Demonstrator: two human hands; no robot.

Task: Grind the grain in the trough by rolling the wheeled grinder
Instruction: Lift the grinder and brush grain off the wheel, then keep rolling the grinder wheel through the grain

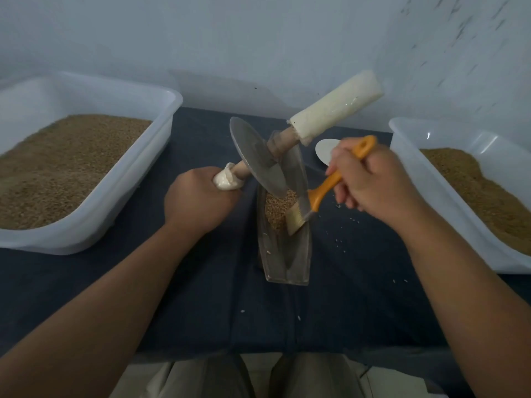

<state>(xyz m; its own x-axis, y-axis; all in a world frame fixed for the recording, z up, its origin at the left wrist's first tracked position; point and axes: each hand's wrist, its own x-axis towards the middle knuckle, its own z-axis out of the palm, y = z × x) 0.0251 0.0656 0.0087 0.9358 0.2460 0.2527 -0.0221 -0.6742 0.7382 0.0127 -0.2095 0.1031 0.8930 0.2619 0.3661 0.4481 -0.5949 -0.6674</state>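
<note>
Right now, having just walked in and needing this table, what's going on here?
A person is working grain in a metal trough. The left hand grips the grinder by its near handle, the wheel tilted with its lower edge at the grain. The right hand holds an orange brush, bristles down in the trough. The left tub and the right tub also hold grain.
</note>
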